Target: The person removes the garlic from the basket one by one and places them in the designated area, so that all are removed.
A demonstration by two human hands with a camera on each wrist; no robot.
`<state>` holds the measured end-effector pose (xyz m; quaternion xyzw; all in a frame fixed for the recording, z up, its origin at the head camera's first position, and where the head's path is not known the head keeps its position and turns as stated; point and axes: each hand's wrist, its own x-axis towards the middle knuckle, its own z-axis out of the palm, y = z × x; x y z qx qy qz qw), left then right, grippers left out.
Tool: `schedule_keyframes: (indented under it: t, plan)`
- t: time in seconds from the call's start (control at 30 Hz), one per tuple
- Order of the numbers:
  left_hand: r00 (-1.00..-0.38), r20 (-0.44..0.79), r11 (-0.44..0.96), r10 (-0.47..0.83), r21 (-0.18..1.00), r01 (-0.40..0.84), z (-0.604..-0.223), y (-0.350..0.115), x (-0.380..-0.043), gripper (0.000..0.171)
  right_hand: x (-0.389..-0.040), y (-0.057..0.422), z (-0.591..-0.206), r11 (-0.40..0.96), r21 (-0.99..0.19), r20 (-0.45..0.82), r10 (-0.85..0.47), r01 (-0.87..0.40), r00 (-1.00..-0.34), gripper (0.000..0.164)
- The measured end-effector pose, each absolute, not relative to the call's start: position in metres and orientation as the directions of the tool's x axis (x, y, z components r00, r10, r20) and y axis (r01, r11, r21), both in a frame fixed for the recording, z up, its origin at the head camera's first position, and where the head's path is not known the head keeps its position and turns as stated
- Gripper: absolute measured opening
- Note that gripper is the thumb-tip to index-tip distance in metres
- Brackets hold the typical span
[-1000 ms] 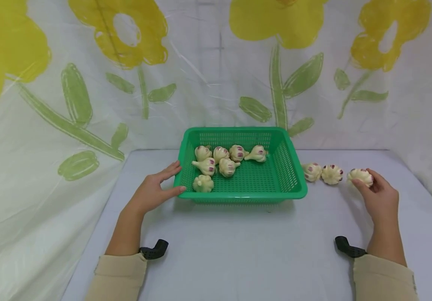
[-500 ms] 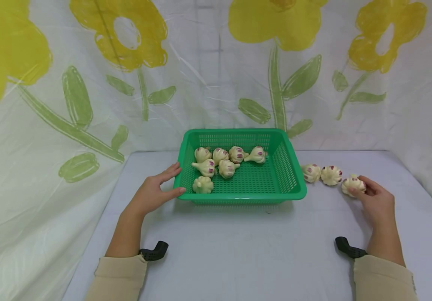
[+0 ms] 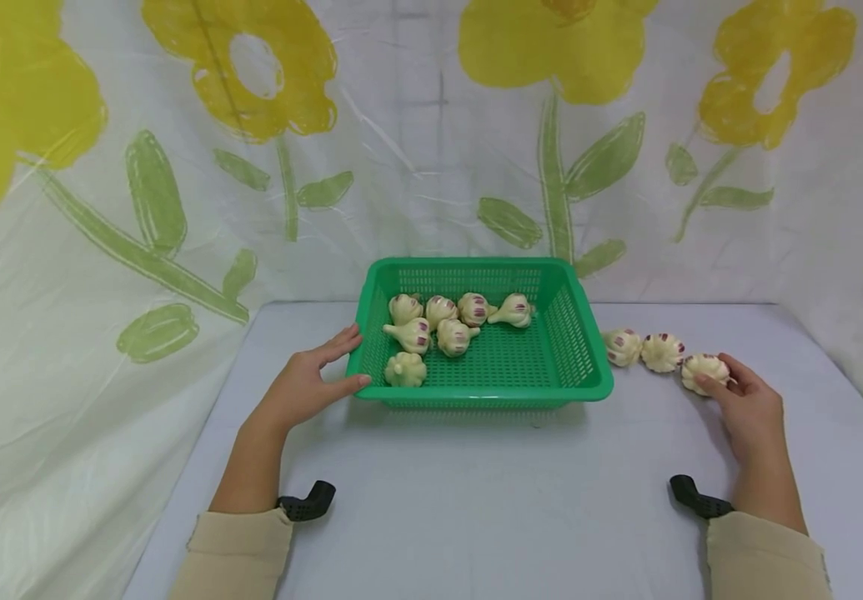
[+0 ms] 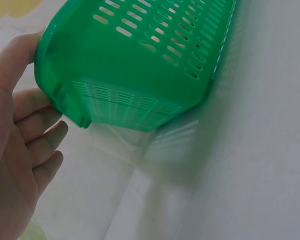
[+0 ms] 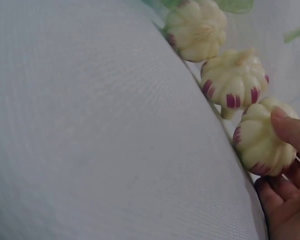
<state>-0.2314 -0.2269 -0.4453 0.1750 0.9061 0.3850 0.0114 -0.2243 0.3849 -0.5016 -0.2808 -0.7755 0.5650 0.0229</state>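
Note:
My right hand (image 3: 752, 417) holds a garlic bulb (image 3: 704, 374) between thumb and fingers at the right end of a short row on the table. In the right wrist view the thumb lies over this pale, purple-marked bulb (image 5: 265, 137), with fingers beneath its side. Beside it are a second garlic bulb (image 3: 662, 353) and a third (image 3: 622, 347). My left hand (image 3: 299, 387) rests against the left rim of a green plastic basket (image 3: 476, 392), thumb and fingers spread. The left wrist view shows its fingers (image 4: 27, 105) loosely extended at the basket's rim (image 4: 45, 50).
Several garlic bulbs (image 3: 454, 334) lie inside the basket, mostly toward its left and back. The white table (image 3: 476, 500) ends at a flower-printed curtain (image 3: 416, 192) behind the basket. A black wrist device (image 3: 701, 497) juts inward from the right wrist.
My right hand has moved slightly left and down with the garlic bulb, bringing it close to the other two. The bulb has turned between the fingers. My left hand stays at the basket.

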Motion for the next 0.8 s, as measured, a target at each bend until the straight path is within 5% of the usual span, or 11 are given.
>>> schedule_keyframes:
  t: [0.8]
  plan:
    - [-0.945,0.103,0.644,0.310,0.708,0.289,-0.4431,-0.2256,-0.2295,0.077,-0.2257,0.3850,-0.5054,0.181,-0.897,-0.288,0.452,0.403,-0.844,0.086]
